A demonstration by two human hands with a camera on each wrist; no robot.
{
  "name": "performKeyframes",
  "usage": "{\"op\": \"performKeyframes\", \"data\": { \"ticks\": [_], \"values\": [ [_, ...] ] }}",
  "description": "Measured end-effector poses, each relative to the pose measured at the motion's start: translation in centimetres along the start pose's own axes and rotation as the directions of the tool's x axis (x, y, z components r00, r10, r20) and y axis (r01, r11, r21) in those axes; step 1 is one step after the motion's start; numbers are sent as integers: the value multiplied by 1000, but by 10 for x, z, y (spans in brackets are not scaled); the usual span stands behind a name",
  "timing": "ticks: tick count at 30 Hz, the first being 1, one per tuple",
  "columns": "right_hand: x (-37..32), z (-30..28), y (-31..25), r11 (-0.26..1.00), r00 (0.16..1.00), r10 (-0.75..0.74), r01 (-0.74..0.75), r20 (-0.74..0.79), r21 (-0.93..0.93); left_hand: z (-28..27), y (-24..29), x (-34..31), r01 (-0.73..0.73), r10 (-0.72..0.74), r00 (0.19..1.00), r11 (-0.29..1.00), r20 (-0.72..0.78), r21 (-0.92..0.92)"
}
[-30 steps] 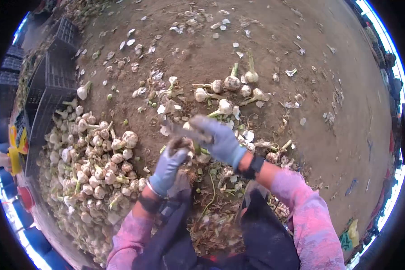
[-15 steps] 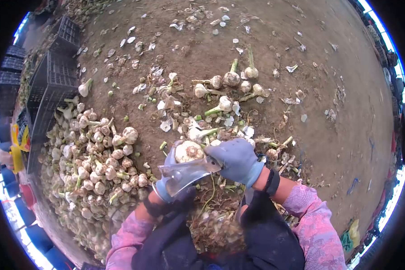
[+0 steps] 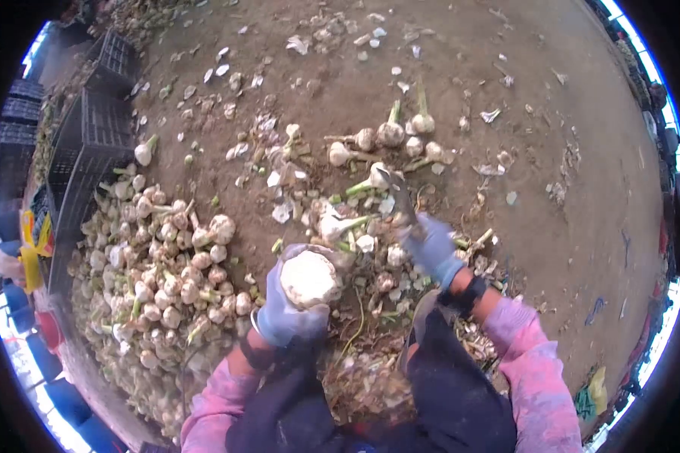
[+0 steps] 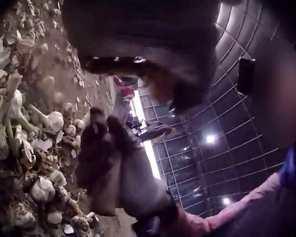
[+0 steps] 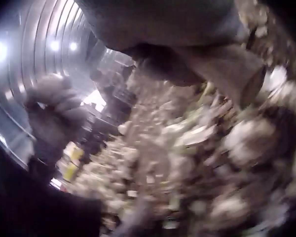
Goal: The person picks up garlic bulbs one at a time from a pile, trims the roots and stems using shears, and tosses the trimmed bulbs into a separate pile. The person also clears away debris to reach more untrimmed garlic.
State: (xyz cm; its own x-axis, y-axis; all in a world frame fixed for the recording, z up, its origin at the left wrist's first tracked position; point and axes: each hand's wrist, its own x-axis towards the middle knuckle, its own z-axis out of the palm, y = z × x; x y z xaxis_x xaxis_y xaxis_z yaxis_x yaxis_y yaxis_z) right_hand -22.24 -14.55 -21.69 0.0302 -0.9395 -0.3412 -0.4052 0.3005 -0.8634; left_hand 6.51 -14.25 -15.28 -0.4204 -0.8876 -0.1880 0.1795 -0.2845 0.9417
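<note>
My gloved left hand (image 3: 295,313) grips a large white garlic bulb (image 3: 310,279) from below and the side, its pale face turned up. In my gloved right hand (image 3: 431,253) is a broad-bladed knife (image 3: 403,198), its blade angled away over the loose garlic. The hands are apart, the right one farther forward. In the right wrist view, the knife (image 5: 229,71) juts from beneath the dark gloved right hand (image 5: 172,24). Seen from the left wrist, the right hand (image 4: 118,168) appears beyond the left hand (image 4: 138,34), which hides the bulb.
A big heap of garlic bulbs (image 3: 166,294) lies to the left, beside black plastic crates (image 3: 91,143). Several stemmed bulbs (image 3: 389,134) lie ahead on the dirt floor. Trimmed stems and skins (image 3: 363,377) cover the ground between the legs.
The hands came together with bulb and knife, then parted. The right hand has swung forward and right with the knife; the left keeps the bulb, whose pale face now points up.
</note>
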Motion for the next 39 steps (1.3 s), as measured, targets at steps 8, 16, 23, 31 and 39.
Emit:
{"op": "performKeyframes", "data": {
  "ticks": [8,16,23,31,39],
  "values": [
    [-19,49,-60,719,976,-68,-95,205,689,26,-6,20,-240,216,970,761,114,603],
    [-1,21,-7,922,927,14,133,374,-363,8,-1,5,128,-105,989,961,-105,246],
    [60,-4,18,829,955,-293,237,-33,-506,-130,71,-63,-737,204,556,570,-806,-364],
    [105,12,2,811,1000,-21,30,22,-585,-50,4,-1,-31,325,903,703,-281,711],
    [-9,10,-78,790,795,311,-521,521,323,11,-12,43,-328,214,940,346,266,879]
  ]
}}
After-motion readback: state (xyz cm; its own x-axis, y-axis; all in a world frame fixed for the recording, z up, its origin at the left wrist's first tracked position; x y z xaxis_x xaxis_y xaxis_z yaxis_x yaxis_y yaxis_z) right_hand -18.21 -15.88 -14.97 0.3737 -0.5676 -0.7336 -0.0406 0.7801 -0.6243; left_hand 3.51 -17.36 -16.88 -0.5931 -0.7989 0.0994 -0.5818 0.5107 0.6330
